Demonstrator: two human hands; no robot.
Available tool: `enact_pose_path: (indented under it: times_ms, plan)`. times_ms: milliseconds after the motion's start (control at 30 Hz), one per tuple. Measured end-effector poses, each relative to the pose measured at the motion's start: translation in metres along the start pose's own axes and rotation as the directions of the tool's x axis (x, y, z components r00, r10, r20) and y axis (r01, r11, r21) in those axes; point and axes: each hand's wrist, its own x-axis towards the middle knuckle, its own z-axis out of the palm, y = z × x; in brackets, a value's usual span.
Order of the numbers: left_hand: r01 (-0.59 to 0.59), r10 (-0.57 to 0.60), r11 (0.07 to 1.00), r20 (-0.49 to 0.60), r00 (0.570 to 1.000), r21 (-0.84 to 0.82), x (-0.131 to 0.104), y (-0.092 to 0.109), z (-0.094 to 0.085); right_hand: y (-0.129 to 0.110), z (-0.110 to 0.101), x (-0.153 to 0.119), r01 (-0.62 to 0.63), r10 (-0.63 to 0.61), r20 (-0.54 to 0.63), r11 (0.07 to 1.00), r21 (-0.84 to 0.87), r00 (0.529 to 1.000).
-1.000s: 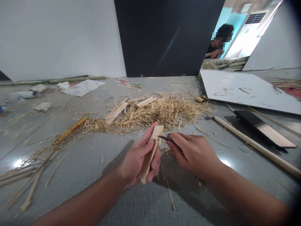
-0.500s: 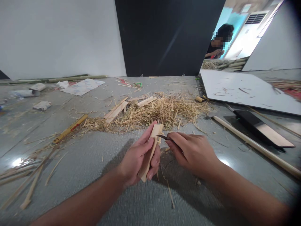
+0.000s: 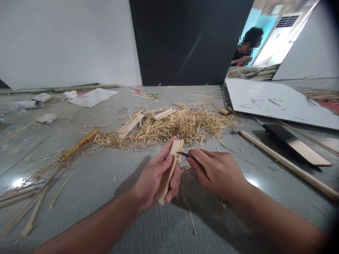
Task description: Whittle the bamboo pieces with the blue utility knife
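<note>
My left hand (image 3: 156,178) is wrapped round a pale split bamboo piece (image 3: 169,176), which slants upward and away from me. In my right hand (image 3: 214,169) is a small knife (image 3: 184,154), gripped close to its dark blade. The blade points left, its tip at the upper part of the bamboo piece. A curl of shaving shows at the piece's right edge beside the blade. Most of the knife's handle is hidden in my closed fingers. Beyond both hands lies a heap of thin bamboo shavings (image 3: 185,123).
Split bamboo slats (image 3: 131,126) lie on the heap. A yellow marked bamboo stick (image 3: 79,144) and long strips (image 3: 34,215) are at left. To the right are a long pole (image 3: 288,164), a black board-like object (image 3: 293,144) and a white panel (image 3: 280,100). Another person (image 3: 246,47) sits far back.
Almost nothing differs. Both hands, the bamboo piece and the knife keep nearly the same place; the view has shifted very slightly.
</note>
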Motion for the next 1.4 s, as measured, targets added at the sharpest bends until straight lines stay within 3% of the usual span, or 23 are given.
enact_pose_path:
  times_ms: [433,600,833,1033,1267,1400]
  plan:
    - [-0.010,0.011,1.000,0.032,0.999,-0.020,0.000,-0.002,0.002,-0.004,0.000,-0.001,-0.037,0.035,-0.059,0.999,-0.040,0.998]
    - [-0.020,0.020,1.000,-0.047,0.999,0.007,-0.002,-0.002,0.011,-0.007,0.001,0.000,-0.070,0.064,-0.075,0.995,-0.077,0.995]
    - [0.063,-0.071,0.984,-0.044,0.997,-0.165,-0.010,0.004,0.023,-0.016,-0.004,0.001,-0.062,0.061,-0.031,0.998,-0.011,0.998]
    - [-0.047,0.057,0.993,-0.094,0.994,0.107,-0.011,0.004,0.022,-0.018,-0.006,0.001,-0.066,0.065,-0.024,0.998,-0.024,0.998]
    - [0.078,-0.089,0.981,-0.055,0.995,-0.179,-0.014,0.009,0.029,-0.018,-0.007,0.001,-0.053,0.053,-0.017,0.998,0.019,0.998]
    - [-0.011,0.017,0.999,-0.119,0.993,0.049,-0.014,0.007,0.031,-0.019,-0.008,0.000,-0.064,0.064,-0.035,0.998,0.009,0.997]
